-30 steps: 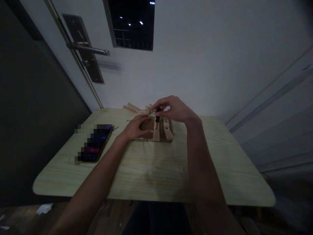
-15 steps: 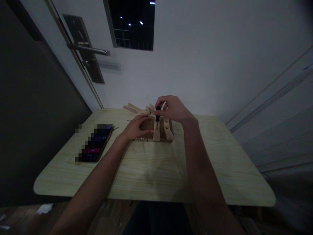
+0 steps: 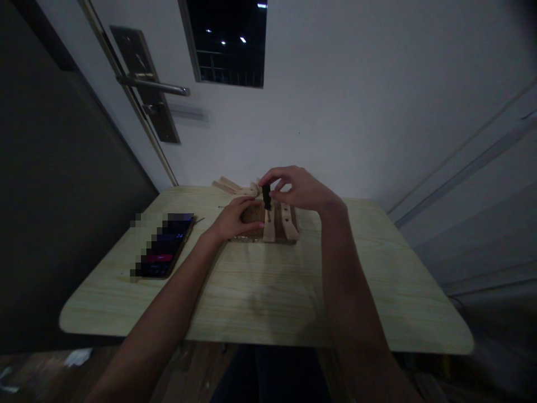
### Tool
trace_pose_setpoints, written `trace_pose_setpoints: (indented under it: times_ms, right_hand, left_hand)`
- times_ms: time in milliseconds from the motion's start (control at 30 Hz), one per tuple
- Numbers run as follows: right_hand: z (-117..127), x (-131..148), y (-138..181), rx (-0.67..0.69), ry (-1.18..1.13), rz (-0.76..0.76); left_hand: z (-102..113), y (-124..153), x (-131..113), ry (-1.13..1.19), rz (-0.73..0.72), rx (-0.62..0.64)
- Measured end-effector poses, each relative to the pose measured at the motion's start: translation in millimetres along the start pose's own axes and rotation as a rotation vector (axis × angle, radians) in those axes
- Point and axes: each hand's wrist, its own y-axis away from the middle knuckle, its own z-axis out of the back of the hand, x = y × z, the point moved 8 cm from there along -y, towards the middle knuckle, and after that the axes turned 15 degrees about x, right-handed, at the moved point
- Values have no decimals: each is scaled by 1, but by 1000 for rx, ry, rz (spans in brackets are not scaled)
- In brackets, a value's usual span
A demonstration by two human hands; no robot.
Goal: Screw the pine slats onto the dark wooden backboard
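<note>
A door (image 3: 356, 112) borders the tabletop (image 3: 377, 285); well behind its front edge, left hand (image 3: 232, 218) spreads over a board (image 3: 251, 214), right hand (image 3: 289, 187) grips a screwdriver (image 3: 267, 197).

One left hand (image 3: 235, 220) and one right hand (image 3: 297, 187) make two, with one black-handled screwdriver (image 3: 267, 197), one brown block (image 3: 253, 213) and two pale wooden strips (image 3: 269, 231) on it, one strip showing two dark holes (image 3: 287, 219). There are one table (image 3: 260, 296), one phone (image 3: 174, 246), one door lever (image 3: 155, 85) and one window (image 3: 230, 61) with four bright lights (image 3: 243, 40); the wooden parts (image 3: 243, 191) at the back overlap beyond counting.
</note>
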Motion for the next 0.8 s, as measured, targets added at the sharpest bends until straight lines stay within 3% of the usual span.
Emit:
trace_pose_setpoints:
  times_ms: [267,533,700,800]
  right_hand:
    - [10,-5,6,-137,122,-137]
    - [12,-13,3,-158,120,-165]
    - [5,-10,2,-51,58,-85]
    - [-1,-16,2,14,-12,-130]
  left_hand:
    - [-2,0,1,-5,5,10]
    - [-2,0,1,-6,19,24]
    - [-3,0,2,-18,22,32]
    - [-2,0,1,-17,21,29]
